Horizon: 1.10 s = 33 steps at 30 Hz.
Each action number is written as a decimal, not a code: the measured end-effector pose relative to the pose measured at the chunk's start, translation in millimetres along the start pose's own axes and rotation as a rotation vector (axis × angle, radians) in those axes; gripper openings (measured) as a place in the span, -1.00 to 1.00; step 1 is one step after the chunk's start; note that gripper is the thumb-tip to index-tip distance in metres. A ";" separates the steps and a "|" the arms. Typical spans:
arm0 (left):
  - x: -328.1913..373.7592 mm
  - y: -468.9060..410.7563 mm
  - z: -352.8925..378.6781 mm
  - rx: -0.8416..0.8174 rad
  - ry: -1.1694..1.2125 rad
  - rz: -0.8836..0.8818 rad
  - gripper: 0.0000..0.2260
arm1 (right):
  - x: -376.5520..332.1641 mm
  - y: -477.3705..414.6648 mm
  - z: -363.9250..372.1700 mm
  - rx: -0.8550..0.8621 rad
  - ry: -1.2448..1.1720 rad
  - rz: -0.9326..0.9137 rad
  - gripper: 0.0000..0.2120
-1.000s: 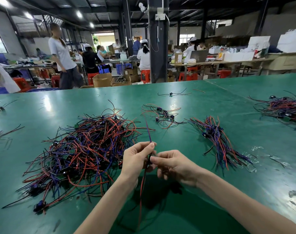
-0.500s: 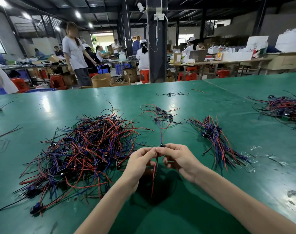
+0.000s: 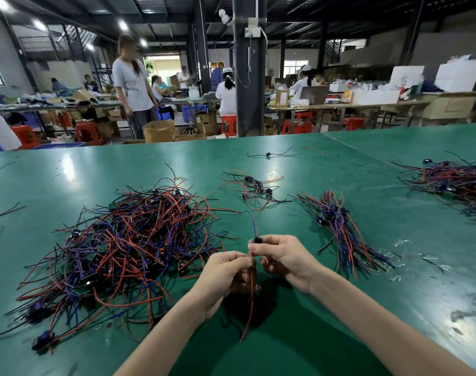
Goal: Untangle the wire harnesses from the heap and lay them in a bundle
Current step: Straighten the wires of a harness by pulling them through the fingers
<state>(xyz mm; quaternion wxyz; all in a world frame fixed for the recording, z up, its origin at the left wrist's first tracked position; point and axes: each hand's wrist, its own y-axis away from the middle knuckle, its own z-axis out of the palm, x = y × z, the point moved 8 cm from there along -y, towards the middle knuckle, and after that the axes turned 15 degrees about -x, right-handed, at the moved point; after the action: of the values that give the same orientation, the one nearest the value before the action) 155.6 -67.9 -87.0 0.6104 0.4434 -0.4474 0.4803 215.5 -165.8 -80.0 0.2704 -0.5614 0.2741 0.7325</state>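
Glossy green tabletop [image 3: 340,164] in a busy workshop. Big tangled heap of red, blue and black wire harnesses [image 3: 123,245] toward the left edge; small straightened bundle of the same wires [image 3: 340,229] right of centre. Near the front edge, left hand [image 3: 223,275] and right hand [image 3: 285,256] pinching one red-and-blue harness [image 3: 251,272] (black connector at the right fingertips), red tail dangling below.

On the table [image 3: 340,164], the heap [image 3: 128,240] lies at my ten o'clock, the bundle [image 3: 340,226] at two, a small tangle [image 3: 254,185] at twelve, behind my hands.
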 end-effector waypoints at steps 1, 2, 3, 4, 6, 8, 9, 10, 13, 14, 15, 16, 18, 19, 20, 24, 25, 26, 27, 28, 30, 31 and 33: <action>0.1 0.6 1.3 -0.005 0.010 -0.003 -0.88 | 0.7 -0.6 0.8 -0.007 0.006 -0.001 -0.92; 0.2 1.2 2.5 -0.009 0.017 -0.007 -0.87 | 1.5 -1.0 1.3 -0.011 0.008 -0.001 -0.90; 0.2 1.6 3.7 -0.014 0.025 -0.012 -0.85 | 2.4 -1.7 1.3 -0.012 0.004 -0.002 -0.88; 0.1 1.9 4.5 -0.020 0.027 -0.017 -0.84 | 3.2 -2.3 1.1 -0.011 -0.001 -0.002 -0.86; 0.0 1.7 5.6 -0.031 0.015 -0.026 -0.84 | 4.0 -3.1 -0.2 -0.009 0.004 -0.002 -0.84; -0.3 1.0 5.2 -0.041 0.008 -0.024 -0.88 | 3.9 -3.4 -2.2 -0.001 0.011 -0.009 -0.84; -0.2 0.7 5.0 -0.047 0.013 -0.019 -0.89 | 3.6 -3.6 -3.4 0.005 0.011 -0.013 -0.84; -0.3 0.6 4.5 -0.056 0.020 -0.012 -0.90 | 3.4 -3.4 -4.5 0.011 0.008 -0.017 -0.84; -1.4 0.0 4.5 -0.086 0.035 0.002 -0.92 | 3.3 -4.1 -7.6 0.022 -0.016 -0.030 -0.83; -2.1 -0.3 4.4 -0.091 0.040 0.004 -0.92 | 3.3 -4.4 -8.5 0.025 -0.024 -0.033 -0.82; -2.9 -0.8 4.1 -0.095 0.045 0.003 -0.91 | 3.5 -5.0 -9.3 0.028 -0.031 -0.036 -0.81; -3.7 -1.2 3.6 -0.098 0.046 0.002 -0.91 | 3.6 -5.5 -10.2 0.032 -0.037 -0.041 -0.81; -5.0 -1.7 2.5 -0.099 0.037 -0.007 -0.90 | 3.0 -6.5 -13.8 0.059 -0.050 -0.059 -0.81; -5.8 -1.9 1.8 -0.097 0.028 -0.014 -0.90 | 2.6 -7.1 -16.6 0.079 -0.055 -0.071 -0.81; -6.4 -1.9 1.5 -0.097 0.019 -0.021 -0.91 | 1.7 -7.3 -20.0 0.102 -0.055 -0.082 -0.80; -6.6 -2.4 3.1 -0.112 0.013 -0.036 -0.92 | -3.6 -6.6 -35.8 0.201 -0.047 -0.116 -0.80; -6.8 -2.4 3.6 -0.115 0.008 -0.041 -0.92 | -5.2 -5.8 -40.6 0.228 -0.041 -0.125 -0.80; -7.1 -2.4 4.3 -0.120 -0.001 -0.046 -0.92 | -6.7 -4.9 -45.3 0.255 -0.030 -0.132 -0.80; -7.1 -2.2 4.9 -0.123 -0.012 -0.049 -0.92 | -7.8 -4.1 -48.9 0.276 -0.020 -0.136 -0.79; -7.1 -2.2 5.1 -0.124 -0.023 -0.050 -0.91 | -8.3 -3.7 -51.5 0.291 -0.011 -0.139 -0.79; -6.7 -1.9 4.3 -0.121 -0.044 -0.052 -0.90 | -9.9 -4.0 -53.7 0.304 0.000 -0.148 -0.79; -6.2 -1.6 3.7 -0.121 -0.056 -0.053 -0.90 | -11.4 -4.2 -54.7 0.310 0.005 -0.156 -0.80; -4.2 -0.9 3.1 -0.131 -0.101 -0.054 -0.88 | -15.5 -3.9 -60.7 0.341 0.012 -0.174 -0.80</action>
<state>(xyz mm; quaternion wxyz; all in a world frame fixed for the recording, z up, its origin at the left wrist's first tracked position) 155.5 -71.8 -90.6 0.6277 0.4380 -0.4959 0.4102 262.7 -207.3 -78.6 0.4224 -0.5332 0.3462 0.6460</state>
